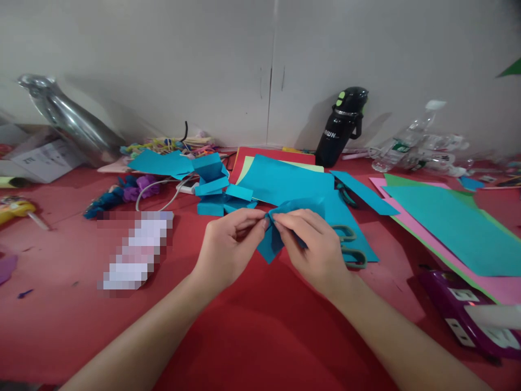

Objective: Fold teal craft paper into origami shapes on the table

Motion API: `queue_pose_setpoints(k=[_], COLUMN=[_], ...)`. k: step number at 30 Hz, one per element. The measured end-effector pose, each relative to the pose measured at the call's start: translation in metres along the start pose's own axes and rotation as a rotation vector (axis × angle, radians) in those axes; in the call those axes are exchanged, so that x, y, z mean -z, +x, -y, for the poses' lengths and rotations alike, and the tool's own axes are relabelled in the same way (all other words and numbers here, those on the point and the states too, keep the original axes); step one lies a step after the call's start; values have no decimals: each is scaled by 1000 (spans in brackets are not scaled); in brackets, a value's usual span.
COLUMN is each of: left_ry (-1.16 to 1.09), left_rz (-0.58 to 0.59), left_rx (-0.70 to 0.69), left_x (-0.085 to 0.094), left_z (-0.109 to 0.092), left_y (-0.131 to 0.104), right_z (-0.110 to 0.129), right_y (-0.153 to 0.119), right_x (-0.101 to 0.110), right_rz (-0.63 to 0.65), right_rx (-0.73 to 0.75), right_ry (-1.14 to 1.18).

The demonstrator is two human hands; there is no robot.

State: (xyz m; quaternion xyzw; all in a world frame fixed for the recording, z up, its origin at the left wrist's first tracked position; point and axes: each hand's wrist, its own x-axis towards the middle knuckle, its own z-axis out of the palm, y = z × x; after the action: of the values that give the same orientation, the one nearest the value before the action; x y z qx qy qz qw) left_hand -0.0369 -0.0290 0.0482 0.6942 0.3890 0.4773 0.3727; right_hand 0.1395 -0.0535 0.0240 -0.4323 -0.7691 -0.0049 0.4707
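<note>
Between my hands is a folded sheet of blue paper (pixel 270 247), its lower corner pointing down over the red table. My left hand (pixel 230 241) pinches its upper edge between thumb and forefinger. Close beside it, my right hand (pixel 311 244) pinches the same piece, and the fingertips nearly meet. Part of the paper is hidden behind the right hand. Green-handled scissors (pixel 353 258) lie just right of that hand on a blue sheet (pixel 368 252). Folded blue paper pieces (pixel 211 203) stand behind my left hand.
Colored sheets (pixel 459 228) are stacked at the right, near a purple power strip (pixel 459 309). A black bottle (pixel 342 127) and a clear plastic bottle (pixel 407 141) stand by the wall. At the left are a steel jug (pixel 77 119) and a white cable (pixel 140 198).
</note>
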Motion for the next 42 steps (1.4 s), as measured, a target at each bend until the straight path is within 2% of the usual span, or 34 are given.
queue_pose_setpoints(k=[4,18,42], left_ry=[-27,-57,-121], left_rz=[4,54,80], left_rx=[35,31,10], left_x=[0,0,2], left_z=[0,3,2], left_y=[0,-1,-4], right_z=[1,7,8], right_y=[0,6,5], right_x=[1,8,7], right_rz=[-2,126,106], right_rx=[11,-58,-85], right_ry=[-6,47,118])
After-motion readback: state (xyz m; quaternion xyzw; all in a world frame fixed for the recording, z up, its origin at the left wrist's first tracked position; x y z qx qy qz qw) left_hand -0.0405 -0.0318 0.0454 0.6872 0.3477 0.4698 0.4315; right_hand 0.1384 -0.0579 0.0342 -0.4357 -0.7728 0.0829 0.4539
